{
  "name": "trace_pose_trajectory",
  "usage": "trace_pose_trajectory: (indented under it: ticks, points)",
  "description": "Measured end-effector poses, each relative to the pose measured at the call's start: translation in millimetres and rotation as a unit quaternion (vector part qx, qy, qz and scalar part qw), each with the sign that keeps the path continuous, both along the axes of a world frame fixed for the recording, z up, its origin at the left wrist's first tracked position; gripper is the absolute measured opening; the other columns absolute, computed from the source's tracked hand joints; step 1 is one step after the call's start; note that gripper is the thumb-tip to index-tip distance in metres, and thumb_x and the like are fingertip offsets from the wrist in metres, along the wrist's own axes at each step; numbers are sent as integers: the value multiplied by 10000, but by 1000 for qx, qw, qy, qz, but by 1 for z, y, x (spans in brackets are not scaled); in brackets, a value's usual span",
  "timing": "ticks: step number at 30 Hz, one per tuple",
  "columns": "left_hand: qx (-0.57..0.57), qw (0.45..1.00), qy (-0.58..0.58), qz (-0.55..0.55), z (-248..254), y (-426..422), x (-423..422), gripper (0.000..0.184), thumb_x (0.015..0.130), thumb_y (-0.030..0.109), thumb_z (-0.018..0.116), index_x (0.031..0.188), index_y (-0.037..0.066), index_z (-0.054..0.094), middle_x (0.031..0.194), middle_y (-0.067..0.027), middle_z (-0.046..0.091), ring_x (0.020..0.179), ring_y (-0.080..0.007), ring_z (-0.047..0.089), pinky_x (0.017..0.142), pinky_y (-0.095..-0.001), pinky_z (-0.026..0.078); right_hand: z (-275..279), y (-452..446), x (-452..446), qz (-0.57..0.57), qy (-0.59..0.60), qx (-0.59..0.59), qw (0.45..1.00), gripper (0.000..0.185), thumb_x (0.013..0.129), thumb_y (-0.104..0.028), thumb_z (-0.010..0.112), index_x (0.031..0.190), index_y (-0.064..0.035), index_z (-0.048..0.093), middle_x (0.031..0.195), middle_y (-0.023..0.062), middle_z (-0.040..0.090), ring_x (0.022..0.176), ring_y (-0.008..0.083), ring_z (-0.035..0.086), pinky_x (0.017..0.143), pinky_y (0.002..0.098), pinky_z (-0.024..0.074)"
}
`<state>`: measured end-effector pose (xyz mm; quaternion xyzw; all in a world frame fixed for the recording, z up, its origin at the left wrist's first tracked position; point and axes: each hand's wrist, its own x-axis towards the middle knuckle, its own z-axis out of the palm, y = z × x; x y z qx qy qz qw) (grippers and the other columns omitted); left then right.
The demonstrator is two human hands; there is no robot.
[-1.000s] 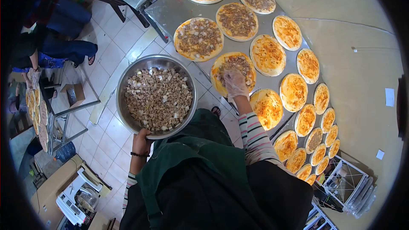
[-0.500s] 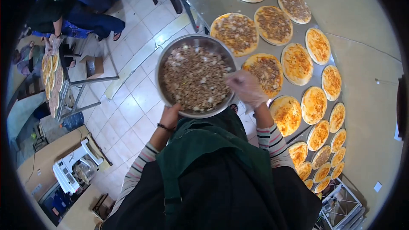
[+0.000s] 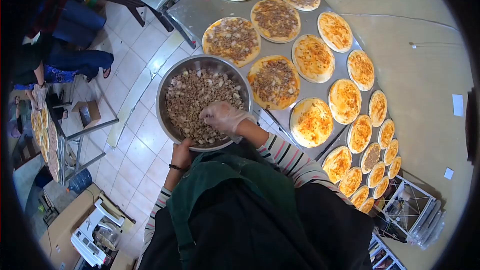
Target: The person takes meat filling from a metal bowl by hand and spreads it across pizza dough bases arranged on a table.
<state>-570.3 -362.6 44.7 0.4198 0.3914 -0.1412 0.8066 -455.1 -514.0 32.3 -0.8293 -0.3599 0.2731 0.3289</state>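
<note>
A steel bowl [image 3: 164,77] of cooked ground meat [image 3: 192,92] with pale chopped bits is held against my front. My left hand [image 3: 182,154], bare with a dark bracelet, grips its near rim. In a clear plastic glove, my right hand [image 3: 222,117] is down in the bowl, fingers curled into the meat; the fingertips are partly hidden. To the right, a flatbread topped with meat [image 3: 274,82] lies close to the bowl. Beyond it is another meat-topped flatbread [image 3: 231,41], while a flatbread with only orange sauce [image 3: 311,122] lies nearer me.
Several more flatbreads, some sauced and some meat-topped, line the metal table [image 3: 192,12] along the wall. At left, people stand by another table of flatbreads [image 3: 40,130]. A cardboard box [image 3: 86,114] and a white mixer [image 3: 95,235] are also on that side.
My right hand has moved left from the bowl's right edge into the meat. The view has shifted, so the table and breads appear farther left. My left hand still grips the rim.
</note>
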Motion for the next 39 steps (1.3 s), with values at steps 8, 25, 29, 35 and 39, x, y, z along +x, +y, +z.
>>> trace_pose_trajectory:
  ticks: [8,25,29,35,39]
  points:
    - [-35,999,28,-14,-5,-1,1,440,634,-43,382,1064,-51,293,960,-169,451,825,-284,505,710,-389,450,15,-24,9,-174,573,266,755,195,755,-119,499,876,33,501,748,89,521,649,131,523,531,239,446]
    - [43,998,38,-34,-14,24,-16,410,636,23,378,1026,-82,304,943,-192,461,846,-304,504,738,-396,435,-55,-221,70,-340,-59,-224,912,191,679,-129,446,816,-103,576,779,142,559,741,251,534,663,322,420]
    - [16,998,59,20,-3,19,-13,348,633,-20,386,977,-60,361,877,-148,485,750,-259,530,633,-361,476,-73,-223,66,-342,-125,-311,878,154,671,-191,466,720,-112,589,722,130,566,694,276,540,650,340,425]
    - [14,998,48,25,-2,21,-16,363,636,-12,377,994,-60,347,901,-154,475,783,-269,522,656,-369,474,-83,-203,71,-376,-110,-198,899,151,635,-231,540,681,-94,586,634,103,563,597,219,547,571,307,430]
    - [17,999,50,7,-6,28,-20,434,637,5,364,1057,-67,283,992,-187,430,876,-300,480,739,-401,427,-86,-209,87,-463,-40,-136,875,132,627,-209,551,672,-88,580,604,79,557,567,180,539,548,284,425]
